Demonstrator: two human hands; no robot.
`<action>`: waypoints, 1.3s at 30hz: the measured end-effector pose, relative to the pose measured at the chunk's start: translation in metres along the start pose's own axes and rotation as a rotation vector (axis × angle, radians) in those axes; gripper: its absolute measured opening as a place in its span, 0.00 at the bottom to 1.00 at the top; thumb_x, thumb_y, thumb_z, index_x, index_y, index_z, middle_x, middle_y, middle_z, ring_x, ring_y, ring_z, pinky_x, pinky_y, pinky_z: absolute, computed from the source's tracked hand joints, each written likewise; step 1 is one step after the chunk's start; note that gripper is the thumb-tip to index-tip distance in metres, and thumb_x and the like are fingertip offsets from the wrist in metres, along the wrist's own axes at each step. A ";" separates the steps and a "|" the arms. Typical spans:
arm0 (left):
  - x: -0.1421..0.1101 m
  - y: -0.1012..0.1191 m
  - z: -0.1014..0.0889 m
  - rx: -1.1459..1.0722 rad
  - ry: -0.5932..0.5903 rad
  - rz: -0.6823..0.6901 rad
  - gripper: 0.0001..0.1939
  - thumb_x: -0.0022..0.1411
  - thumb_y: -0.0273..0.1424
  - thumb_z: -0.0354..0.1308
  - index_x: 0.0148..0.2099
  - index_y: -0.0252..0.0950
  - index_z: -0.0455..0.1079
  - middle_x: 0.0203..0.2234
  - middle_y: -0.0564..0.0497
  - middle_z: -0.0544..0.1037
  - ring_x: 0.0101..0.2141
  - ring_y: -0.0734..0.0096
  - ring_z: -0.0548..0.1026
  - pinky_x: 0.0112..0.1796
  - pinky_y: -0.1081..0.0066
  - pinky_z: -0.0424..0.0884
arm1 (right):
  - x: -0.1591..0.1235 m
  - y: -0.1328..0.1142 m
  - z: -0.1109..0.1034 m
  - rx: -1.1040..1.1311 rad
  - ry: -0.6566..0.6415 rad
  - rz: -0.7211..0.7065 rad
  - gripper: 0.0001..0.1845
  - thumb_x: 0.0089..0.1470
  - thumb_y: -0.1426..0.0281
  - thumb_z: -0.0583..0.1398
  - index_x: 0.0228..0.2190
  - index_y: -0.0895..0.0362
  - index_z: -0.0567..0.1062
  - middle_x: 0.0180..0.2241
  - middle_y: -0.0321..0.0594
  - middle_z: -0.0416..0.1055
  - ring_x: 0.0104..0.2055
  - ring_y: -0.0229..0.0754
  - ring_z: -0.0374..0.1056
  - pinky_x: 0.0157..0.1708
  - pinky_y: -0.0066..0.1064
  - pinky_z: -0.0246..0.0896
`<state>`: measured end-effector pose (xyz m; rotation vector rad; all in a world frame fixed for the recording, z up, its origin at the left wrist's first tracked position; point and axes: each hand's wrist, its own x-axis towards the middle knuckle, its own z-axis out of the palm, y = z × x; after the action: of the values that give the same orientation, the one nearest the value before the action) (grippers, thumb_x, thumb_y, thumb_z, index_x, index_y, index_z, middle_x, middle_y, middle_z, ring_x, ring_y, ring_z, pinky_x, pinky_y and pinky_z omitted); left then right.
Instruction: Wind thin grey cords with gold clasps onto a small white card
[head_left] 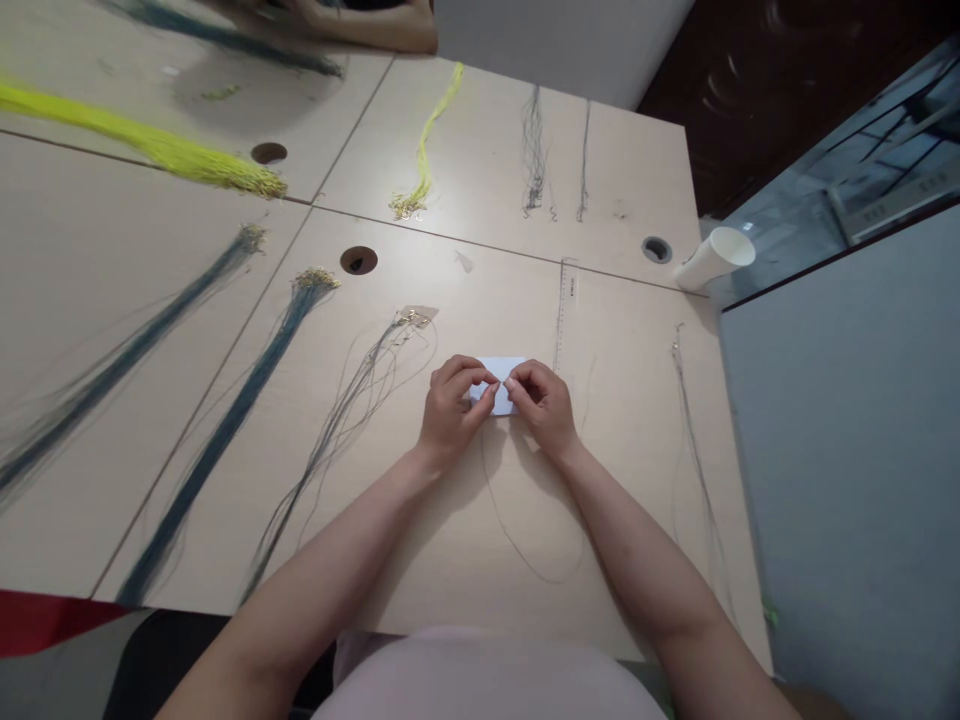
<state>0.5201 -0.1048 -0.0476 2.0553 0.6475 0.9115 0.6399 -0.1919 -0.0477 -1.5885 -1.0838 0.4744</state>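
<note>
Left hand (457, 405) and right hand (545, 408), each with thumb and forefinger pinched together, met over the card (491, 402) on the counter (480, 540); line (517, 553) looped below. Whether either grip held it was unclear.

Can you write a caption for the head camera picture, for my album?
Two hands, left and right, pinch a thin line over a small white card.

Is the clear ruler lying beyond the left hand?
No, the ruler lies on the table beyond the right hand.
</note>
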 end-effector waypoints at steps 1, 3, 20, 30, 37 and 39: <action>0.000 0.000 0.000 0.001 0.004 -0.001 0.03 0.57 0.30 0.56 0.33 0.36 0.69 0.32 0.50 0.70 0.35 0.73 0.69 0.37 0.69 0.65 | 0.000 0.000 0.000 0.001 0.001 0.000 0.08 0.53 0.69 0.55 0.24 0.57 0.66 0.24 0.35 0.62 0.26 0.35 0.58 0.26 0.28 0.53; 0.000 0.001 0.000 0.007 0.016 -0.003 0.03 0.56 0.30 0.56 0.33 0.36 0.69 0.32 0.51 0.70 0.34 0.73 0.69 0.37 0.69 0.65 | 0.000 0.000 0.000 0.005 0.003 -0.001 0.08 0.53 0.70 0.55 0.24 0.57 0.66 0.24 0.35 0.62 0.26 0.34 0.58 0.26 0.28 0.52; 0.000 0.001 0.001 0.008 0.028 -0.011 0.02 0.55 0.29 0.57 0.32 0.36 0.69 0.31 0.51 0.70 0.33 0.73 0.70 0.35 0.69 0.65 | 0.000 -0.001 0.000 0.016 0.008 -0.004 0.07 0.52 0.71 0.55 0.24 0.57 0.67 0.24 0.35 0.62 0.26 0.35 0.57 0.26 0.28 0.52; 0.000 0.000 0.000 0.045 -0.017 -0.004 0.04 0.57 0.31 0.55 0.34 0.36 0.69 0.32 0.50 0.70 0.34 0.72 0.69 0.37 0.68 0.65 | 0.000 -0.002 0.000 -0.002 -0.002 0.010 0.08 0.53 0.69 0.55 0.23 0.57 0.66 0.24 0.35 0.62 0.26 0.35 0.57 0.26 0.28 0.52; -0.001 0.002 0.000 0.029 0.008 -0.012 0.04 0.57 0.32 0.55 0.33 0.36 0.69 0.32 0.50 0.71 0.34 0.72 0.69 0.37 0.68 0.65 | 0.000 -0.002 0.000 -0.006 0.008 0.015 0.08 0.52 0.69 0.55 0.23 0.57 0.66 0.24 0.35 0.62 0.26 0.35 0.58 0.26 0.28 0.53; 0.000 0.002 0.000 0.026 0.019 -0.017 0.04 0.57 0.32 0.56 0.33 0.36 0.69 0.32 0.50 0.71 0.33 0.72 0.69 0.37 0.68 0.65 | 0.000 -0.002 0.000 -0.006 0.009 0.021 0.08 0.53 0.68 0.55 0.24 0.57 0.66 0.24 0.35 0.62 0.26 0.35 0.57 0.26 0.28 0.53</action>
<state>0.5204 -0.1066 -0.0460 2.0637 0.6898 0.9178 0.6396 -0.1919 -0.0458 -1.6071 -1.0636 0.4782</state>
